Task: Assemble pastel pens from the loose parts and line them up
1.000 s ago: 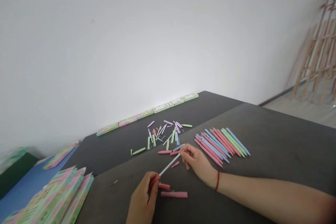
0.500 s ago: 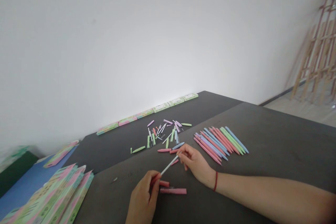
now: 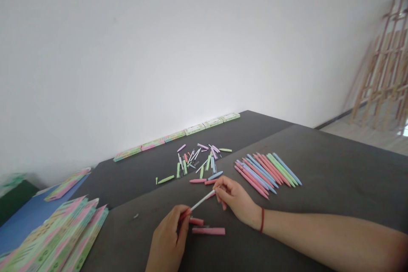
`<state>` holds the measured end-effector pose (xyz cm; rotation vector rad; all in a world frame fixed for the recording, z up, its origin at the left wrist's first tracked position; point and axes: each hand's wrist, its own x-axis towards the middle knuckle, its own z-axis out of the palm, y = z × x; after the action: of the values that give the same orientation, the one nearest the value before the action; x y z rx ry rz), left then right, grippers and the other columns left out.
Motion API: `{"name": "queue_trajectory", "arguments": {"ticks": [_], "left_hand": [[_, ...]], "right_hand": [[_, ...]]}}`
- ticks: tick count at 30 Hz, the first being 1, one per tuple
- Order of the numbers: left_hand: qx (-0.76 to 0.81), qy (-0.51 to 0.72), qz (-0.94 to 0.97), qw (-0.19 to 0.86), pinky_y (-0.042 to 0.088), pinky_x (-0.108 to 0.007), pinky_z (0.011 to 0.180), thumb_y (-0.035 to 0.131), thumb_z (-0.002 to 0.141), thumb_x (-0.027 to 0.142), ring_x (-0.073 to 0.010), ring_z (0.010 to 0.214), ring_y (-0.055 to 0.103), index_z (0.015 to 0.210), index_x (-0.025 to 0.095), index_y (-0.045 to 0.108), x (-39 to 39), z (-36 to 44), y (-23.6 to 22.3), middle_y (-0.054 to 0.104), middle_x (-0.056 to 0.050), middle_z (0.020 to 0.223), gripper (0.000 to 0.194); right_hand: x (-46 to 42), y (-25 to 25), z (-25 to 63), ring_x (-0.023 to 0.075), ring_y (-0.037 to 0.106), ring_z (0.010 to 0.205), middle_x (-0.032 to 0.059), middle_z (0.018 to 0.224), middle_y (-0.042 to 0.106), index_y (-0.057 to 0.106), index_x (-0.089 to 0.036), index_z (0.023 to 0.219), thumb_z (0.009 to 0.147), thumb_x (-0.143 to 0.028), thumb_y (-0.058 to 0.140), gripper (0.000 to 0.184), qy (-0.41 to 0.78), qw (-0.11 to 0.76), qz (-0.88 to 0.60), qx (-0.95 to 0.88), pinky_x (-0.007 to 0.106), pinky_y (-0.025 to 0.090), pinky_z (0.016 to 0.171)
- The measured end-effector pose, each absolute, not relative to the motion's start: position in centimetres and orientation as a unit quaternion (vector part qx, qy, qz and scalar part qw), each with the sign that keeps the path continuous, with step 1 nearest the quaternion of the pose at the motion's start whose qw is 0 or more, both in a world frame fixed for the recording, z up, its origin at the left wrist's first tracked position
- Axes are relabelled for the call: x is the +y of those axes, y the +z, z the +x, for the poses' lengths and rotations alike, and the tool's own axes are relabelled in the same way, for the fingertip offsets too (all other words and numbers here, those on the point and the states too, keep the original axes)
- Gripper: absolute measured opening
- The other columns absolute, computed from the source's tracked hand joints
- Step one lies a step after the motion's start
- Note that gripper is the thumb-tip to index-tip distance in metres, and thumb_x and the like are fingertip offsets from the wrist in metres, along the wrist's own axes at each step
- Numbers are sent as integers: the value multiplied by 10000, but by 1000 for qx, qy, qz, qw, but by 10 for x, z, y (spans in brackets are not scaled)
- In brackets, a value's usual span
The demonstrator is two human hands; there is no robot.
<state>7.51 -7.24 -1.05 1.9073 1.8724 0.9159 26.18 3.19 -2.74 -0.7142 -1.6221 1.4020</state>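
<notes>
Holding a white pen tube [image 3: 202, 200], pinched between left hand [image 3: 167, 238] and right hand [image 3: 234, 199]; pink barrels [image 3: 208, 231] lie near on the counter [image 3: 334, 178].

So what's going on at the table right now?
A person holds a white pen part in both hands: the left hand grips one end and the right hand pinches the other. Pink pen pieces lie just below. Pastel pens sit side by side to the right, loose pen parts lie scattered beyond, and flat boxes line the far table edge.
</notes>
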Motion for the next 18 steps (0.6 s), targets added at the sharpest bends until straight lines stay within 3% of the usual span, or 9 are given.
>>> {"name": "queue_trajectory", "arguments": {"ticks": [11, 15, 18], "left_hand": [[646, 346, 653, 192, 477, -300, 785, 387, 916, 368, -207, 857, 676, 937, 254, 510, -73, 78, -7, 735, -27, 872, 169], [624, 371, 660, 193, 480, -332, 841, 393, 907, 387, -217, 904, 667, 1024, 247, 534, -76, 76, -7, 737, -38, 896, 231], [617, 382, 671, 151, 453, -365, 927, 441, 877, 427, -226, 1029, 626, 1043, 252, 551, -79, 72, -12, 733, -40, 951, 265]], "right_hand": [[25, -15, 266, 79, 420, 471, -40, 620, 478, 481, -180, 821, 855, -286, 481, 112, 515, 448, -283, -674, 199, 365, 448], [18, 0, 275, 94, 457, 589, 5, 753, 518, 506, -185, 849, 843, -180, 486, 22, 381, 490, -222, -752, 213, 411, 553], [13, 15, 284, 101, 488, 663, 17, 791, 517, 512, -184, 865, 823, -136, 498, 65, 261, 506, -129, -812, 217, 438, 635]]}}
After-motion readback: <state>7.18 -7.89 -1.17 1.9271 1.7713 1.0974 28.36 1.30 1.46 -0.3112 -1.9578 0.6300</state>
